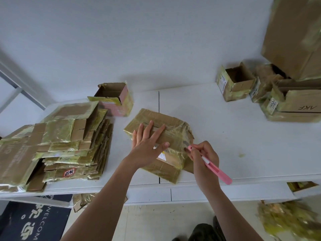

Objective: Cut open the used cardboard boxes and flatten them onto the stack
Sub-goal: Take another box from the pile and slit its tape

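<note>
A taped brown cardboard box [171,126] lies in the middle of the white table [234,136]. My left hand [147,143] presses flat on its top with the fingers spread and straight. My right hand [202,155] grips a pink utility knife [214,166], its tip at the box's right near corner. A stack of flattened boxes [57,145] covered in yellowish tape lies on the table's left side.
An open pink-sided box [114,100] stands behind the stack. More open boxes [234,82] and a large carton [295,35] crowd the right rear. Tape scraps [288,221] lie on the floor at right, a dark welcome mat [33,221] at left.
</note>
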A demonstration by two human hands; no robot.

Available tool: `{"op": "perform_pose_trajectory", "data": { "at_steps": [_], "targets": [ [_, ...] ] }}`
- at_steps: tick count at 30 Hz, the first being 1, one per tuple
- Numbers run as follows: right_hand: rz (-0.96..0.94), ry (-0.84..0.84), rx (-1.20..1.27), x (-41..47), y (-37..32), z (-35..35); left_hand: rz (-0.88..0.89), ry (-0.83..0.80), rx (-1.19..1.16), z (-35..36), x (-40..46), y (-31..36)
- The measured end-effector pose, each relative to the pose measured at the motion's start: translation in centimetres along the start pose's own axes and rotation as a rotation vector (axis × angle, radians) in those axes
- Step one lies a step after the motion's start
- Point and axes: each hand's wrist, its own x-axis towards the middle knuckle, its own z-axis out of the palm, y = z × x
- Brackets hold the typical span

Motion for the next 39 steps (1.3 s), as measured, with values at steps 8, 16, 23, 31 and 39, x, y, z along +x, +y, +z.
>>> {"op": "perform_pose_trajectory", "data": {
  "at_steps": [8,16,23,31,39],
  "targets": [
    [-0.018,0.004,0.078,-0.8,-0.7,-1.0,-0.009,-0.009,-0.026,0.2,-0.1,0.1],
    [0.010,0.089,0.013,0.7,-0.9,1.9,-0.011,-0.001,-0.065,0.2,0.0,0.1],
    [-0.014,-0.014,-0.054,-1.7,-0.6,0.7,0.002,0.007,-0.068,0.3,0.3,-0.4],
    [0.070,0.146,0.165,0.4,-0.8,0.3,-0.004,0.011,-0.067,0.3,-0.1,0.0],
    [0.039,0.167,0.041,-1.0,-0.8,2.4,0.009,0.007,-0.072,0.2,-0.4,-0.2]
  ]
}}
